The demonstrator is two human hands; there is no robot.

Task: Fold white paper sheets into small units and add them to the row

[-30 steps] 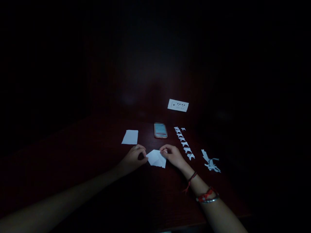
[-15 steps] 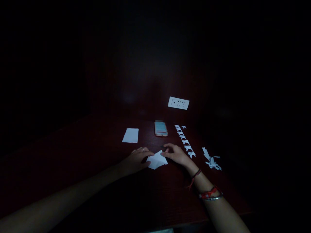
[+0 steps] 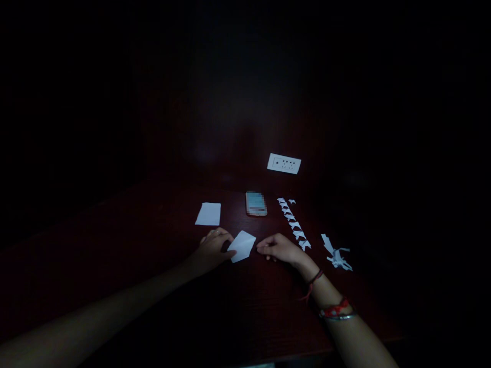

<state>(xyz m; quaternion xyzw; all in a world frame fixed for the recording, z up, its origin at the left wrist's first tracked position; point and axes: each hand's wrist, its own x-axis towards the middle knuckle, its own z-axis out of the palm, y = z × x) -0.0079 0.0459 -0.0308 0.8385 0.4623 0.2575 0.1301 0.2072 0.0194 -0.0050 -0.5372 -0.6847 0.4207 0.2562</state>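
Note:
A folded white sheet of paper with several angled corners is tilted above the dark red table. My left hand pinches its left side, thumb in front and fingers behind, with a ring on one finger. Just off the paper's right edge is my right hand. Its thumb and forefinger tips come together, the other fingers bent below. Whether anything small is between those tips is too dark to tell. Red bands and a metal bangle circle the right wrist and forearm.
A second white sheet lies back left, beside a phone with a blurred screen. Small notched paper pieces form a slanting row, with one piece apart. Paper scraps pile at right. A socket plate is on the wall.
The folded paper has turned and tipped up in my left hand, shifting slightly left. My right hand has come off its right edge, and its fingers have drawn together.

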